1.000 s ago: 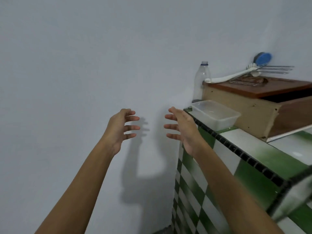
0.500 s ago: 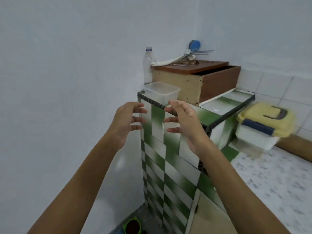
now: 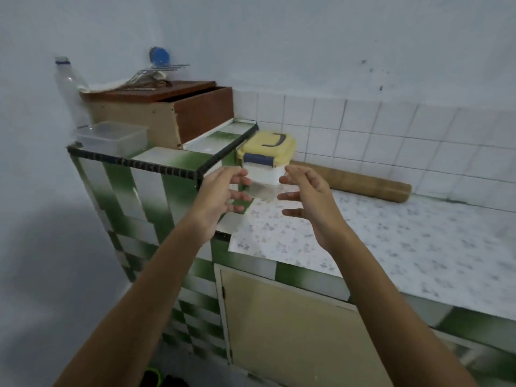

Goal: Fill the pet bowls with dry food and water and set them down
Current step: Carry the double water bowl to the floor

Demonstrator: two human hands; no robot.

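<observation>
A clear plastic container with a yellow lid and blue clasp point(image 3: 265, 163) stands on the speckled counter point(image 3: 391, 241) beside the raised tiled ledge. My left hand point(image 3: 220, 196) and my right hand point(image 3: 307, 199) are held out in front of it, fingers spread, one on each side, touching nothing. A clear plastic bottle with a blue ring point(image 3: 71, 90) stands at the ledge's back left. An empty clear rectangular tub point(image 3: 111, 138) sits on the ledge point(image 3: 167, 160). A green-rimmed bowl point(image 3: 152, 379) shows on the floor at the bottom edge.
A wooden box point(image 3: 173, 115) on the ledge carries a brush and metal utensils point(image 3: 156, 71). A wooden rolling pin point(image 3: 351, 181) lies along the tiled back wall. A cream cabinet door point(image 3: 293, 325) is below the counter.
The view has swung right from the bare wall to the counter. Both hands now sit in front of the yellow-lidded container, still spread and holding nothing.
</observation>
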